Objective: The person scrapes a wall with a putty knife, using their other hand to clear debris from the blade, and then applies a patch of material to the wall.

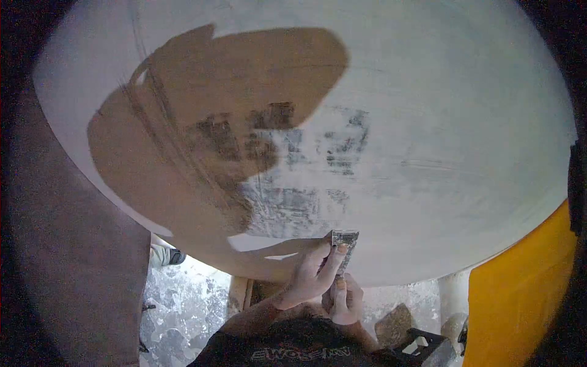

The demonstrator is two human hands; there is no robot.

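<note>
A putty knife (pixel 346 236), its wide blade smeared with grey-white residue, stands at the near edge of a large rounded white surface (pixel 428 202). My left hand (pixel 315 269) is closed on the blade, thumb and fingers along its side. Just below, my right hand (pixel 345 301) wraps round the lower end, where the handle is mostly hidden. Dark smeared patches (pixel 284 208) mark the surface ahead of the blade. A broad brown shadow (pixel 202 116) falls across its left half.
On the right hangs an orange sheet (pixel 520 293); a dark brown-grey panel (pixel 73 244) stands on the left. Below are a white-spattered floor (pixel 183 300), a shoe (pixel 177 256) at the left, and a dark box (pixel 422 345) with pale pieces at the lower right.
</note>
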